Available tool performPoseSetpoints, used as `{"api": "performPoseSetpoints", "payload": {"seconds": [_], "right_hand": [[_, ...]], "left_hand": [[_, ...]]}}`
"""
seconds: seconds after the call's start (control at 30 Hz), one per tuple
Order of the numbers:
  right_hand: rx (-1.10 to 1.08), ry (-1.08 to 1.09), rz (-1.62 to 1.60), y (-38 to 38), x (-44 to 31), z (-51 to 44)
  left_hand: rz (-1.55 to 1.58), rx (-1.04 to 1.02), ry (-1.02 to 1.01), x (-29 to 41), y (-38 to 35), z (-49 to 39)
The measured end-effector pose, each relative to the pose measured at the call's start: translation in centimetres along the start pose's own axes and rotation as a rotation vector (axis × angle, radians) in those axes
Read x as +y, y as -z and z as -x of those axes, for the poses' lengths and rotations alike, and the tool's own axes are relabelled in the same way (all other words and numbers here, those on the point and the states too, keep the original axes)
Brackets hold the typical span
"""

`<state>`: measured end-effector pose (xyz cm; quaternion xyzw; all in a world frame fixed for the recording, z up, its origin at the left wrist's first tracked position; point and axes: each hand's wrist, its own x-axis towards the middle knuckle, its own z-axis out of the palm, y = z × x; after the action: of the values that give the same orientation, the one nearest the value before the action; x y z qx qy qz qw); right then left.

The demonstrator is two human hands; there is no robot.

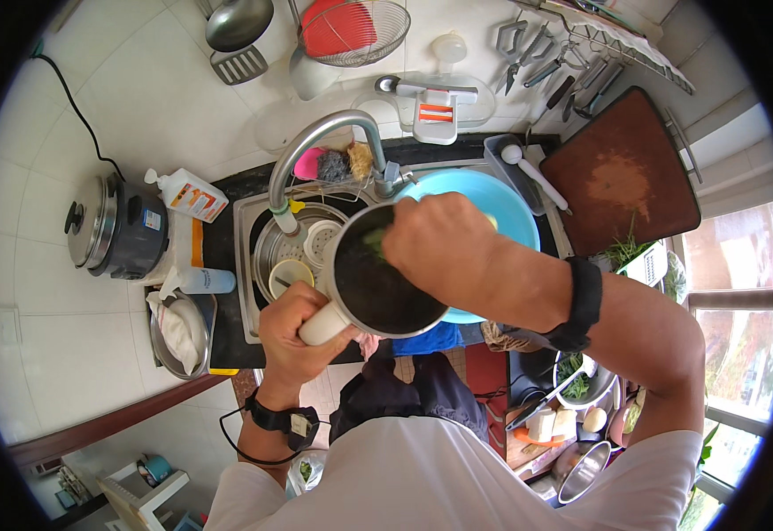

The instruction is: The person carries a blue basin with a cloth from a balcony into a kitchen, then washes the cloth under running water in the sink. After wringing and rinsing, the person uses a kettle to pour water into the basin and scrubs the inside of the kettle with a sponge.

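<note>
My left hand (297,335) grips the pale handle of a saucepan (386,292), its fingers wrapped around it. The pan has a dark inside and is held above the sink area. Curled into a fist, my right hand (443,239) reaches over the pan's far right rim. Its fingertips are hidden inside, and a blurred green patch (374,242) shows beside them, so I cannot tell what it holds. Behind the pan, the light-blue basin (522,206) is partly covered by my right hand and forearm. A steel colander (267,242) with small bowls sits in the sink (243,272) at left.
A curved metal faucet (320,126) arches over the sink. At left stand a rice cooker (127,229) and a white bottle (194,194). A brown cutting board (618,172) leans at right. Lower right, a bowl of greens (585,388) sits near white blocks (552,423).
</note>
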<state>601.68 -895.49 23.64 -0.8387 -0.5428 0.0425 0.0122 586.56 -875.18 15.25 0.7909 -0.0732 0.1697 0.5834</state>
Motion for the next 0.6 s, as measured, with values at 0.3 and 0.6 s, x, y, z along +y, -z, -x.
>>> {"api": "performPoseSetpoints", "payload": {"seconds": [0.3, 0.6], "right_hand": [[0.224, -0.035, -0.27, 2.7, 0.4, 1.2], [-0.091, 0.299, 0.131, -3.4, -1.9, -0.2]], "left_hand": [[-0.121, 0.067, -0.15, 0.6, -0.6, 0.2], [-0.141, 0.009, -0.133, 0.7, -1.2, -0.4]]}}
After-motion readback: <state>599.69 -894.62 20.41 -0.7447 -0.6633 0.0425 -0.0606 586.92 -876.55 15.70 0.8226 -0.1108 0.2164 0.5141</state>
